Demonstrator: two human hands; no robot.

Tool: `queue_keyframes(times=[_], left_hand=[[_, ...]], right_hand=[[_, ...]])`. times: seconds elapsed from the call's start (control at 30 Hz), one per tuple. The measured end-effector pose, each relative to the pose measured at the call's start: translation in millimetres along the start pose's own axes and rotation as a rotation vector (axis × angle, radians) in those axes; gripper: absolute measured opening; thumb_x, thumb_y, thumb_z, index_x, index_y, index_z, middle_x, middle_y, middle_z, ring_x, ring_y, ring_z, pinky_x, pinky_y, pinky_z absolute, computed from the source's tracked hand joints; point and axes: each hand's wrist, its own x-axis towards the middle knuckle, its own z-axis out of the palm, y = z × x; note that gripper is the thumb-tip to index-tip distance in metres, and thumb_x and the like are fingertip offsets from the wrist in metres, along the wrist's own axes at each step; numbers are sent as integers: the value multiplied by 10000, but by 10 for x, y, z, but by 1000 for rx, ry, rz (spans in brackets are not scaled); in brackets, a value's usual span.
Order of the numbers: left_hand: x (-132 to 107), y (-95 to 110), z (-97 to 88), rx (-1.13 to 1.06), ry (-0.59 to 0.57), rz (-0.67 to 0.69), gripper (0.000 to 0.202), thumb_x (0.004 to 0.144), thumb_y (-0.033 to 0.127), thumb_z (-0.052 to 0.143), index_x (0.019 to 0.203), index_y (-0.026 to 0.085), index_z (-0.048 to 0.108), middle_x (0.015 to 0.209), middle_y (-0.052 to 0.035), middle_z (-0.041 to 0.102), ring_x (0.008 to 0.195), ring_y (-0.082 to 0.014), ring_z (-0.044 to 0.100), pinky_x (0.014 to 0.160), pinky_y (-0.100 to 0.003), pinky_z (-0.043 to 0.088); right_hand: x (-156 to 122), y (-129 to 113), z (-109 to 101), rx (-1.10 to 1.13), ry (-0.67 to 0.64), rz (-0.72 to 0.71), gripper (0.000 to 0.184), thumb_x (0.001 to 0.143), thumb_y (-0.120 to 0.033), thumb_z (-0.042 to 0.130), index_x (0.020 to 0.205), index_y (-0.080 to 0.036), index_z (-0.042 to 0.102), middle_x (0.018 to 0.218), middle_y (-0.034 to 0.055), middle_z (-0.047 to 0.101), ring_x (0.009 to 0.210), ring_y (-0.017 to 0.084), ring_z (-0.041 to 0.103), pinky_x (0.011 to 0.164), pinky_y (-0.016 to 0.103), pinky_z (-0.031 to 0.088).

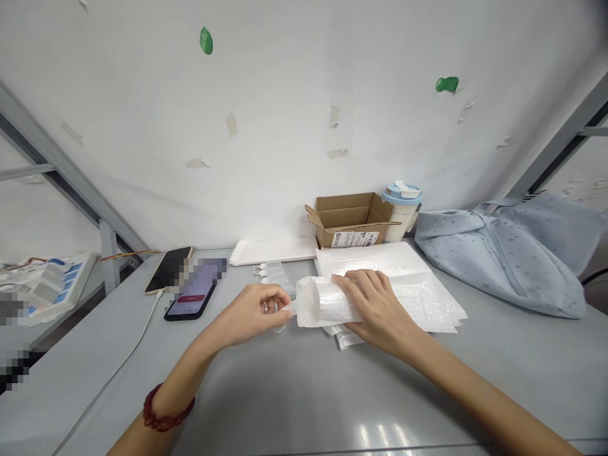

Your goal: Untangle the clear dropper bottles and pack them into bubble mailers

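A white bubble mailer is held just above the grey table in the middle of the view. My right hand lies over its top with the fingers curled round it. My left hand is closed in a pinch at the mailer's left open end, on a small white item that I cannot make out. A stack of more white bubble mailers lies flat behind and under my right hand. Small clear packets lie just beyond my left hand.
Two phones lie at the left, one on a white cable. A white tray, an open cardboard box and a lidded cup stand by the wall. A blue garment is heaped at the right.
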Motion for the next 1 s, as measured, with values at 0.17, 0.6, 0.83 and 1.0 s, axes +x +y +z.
queue_keyframes(times=[0.17,0.6,0.83,1.0], left_hand=[[36,41,259,-63,166,120,257,730,327,637,947,205,697,774,-17,657,657,-136,529,590,-230,417],[48,-295,-61,522,-27,-110,228,745,271,475,865,197,655,711,-36,637,709,-223,576,580,-281,371],[21,-222,-76,462,-127,-83,161,687,305,545,790,199,608,843,-33,604,790,-207,540,667,-279,398],[-61,-81,-274,245,-122,-63,214,738,405,545,802,212,612,838,4,603,741,-158,518,611,-228,389]], right_hand=[[-6,-42,23,20,15,-29,531,735,-205,587,1233,-127,423,1076,141,517,984,284,436,839,430,342],[3,55,2,5,36,37,558,682,-139,568,1221,-120,429,1073,156,503,987,292,425,811,422,346],[0,50,4,0,24,36,560,678,-140,579,1218,-116,433,1074,157,504,998,294,427,811,418,344],[2,46,10,3,5,42,574,671,-141,587,1222,-127,427,1085,155,506,998,293,427,813,415,344]])
